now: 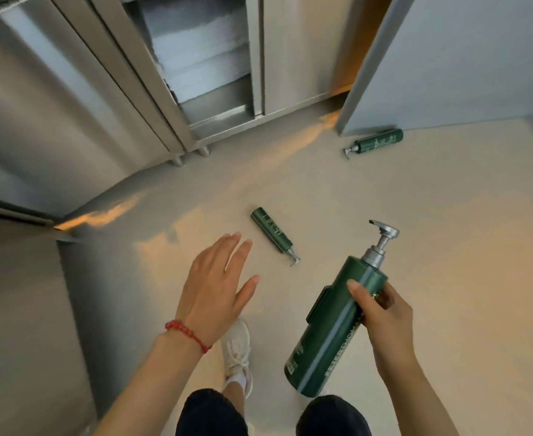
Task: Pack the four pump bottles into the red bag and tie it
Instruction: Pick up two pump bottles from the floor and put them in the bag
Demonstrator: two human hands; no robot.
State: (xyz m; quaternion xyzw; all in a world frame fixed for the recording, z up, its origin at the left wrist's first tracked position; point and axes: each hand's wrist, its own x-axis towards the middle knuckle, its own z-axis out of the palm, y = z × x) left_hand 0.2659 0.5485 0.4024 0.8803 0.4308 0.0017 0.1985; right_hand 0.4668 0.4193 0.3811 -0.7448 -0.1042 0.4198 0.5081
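My right hand (pixel 384 313) grips a large green pump bottle (pixel 331 325) around its middle, the silver pump pointing up and away. A second green pump bottle (pixel 273 234) lies on the floor ahead, its pump end toward me. My left hand (pixel 218 287) hovers with straight, spread fingers just left of that bottle and holds nothing. A third green pump bottle (pixel 376 142) lies on its side farther off at the foot of a grey door. No red bag is in view.
Steel cabinets (pixel 108 89) line the left and far side, one with its door slid aside showing stacked white cloth. A grey door (pixel 447 58) stands ajar at the right. My white shoe (pixel 237 350) is on the pale floor (pixel 447 231) below my hands.
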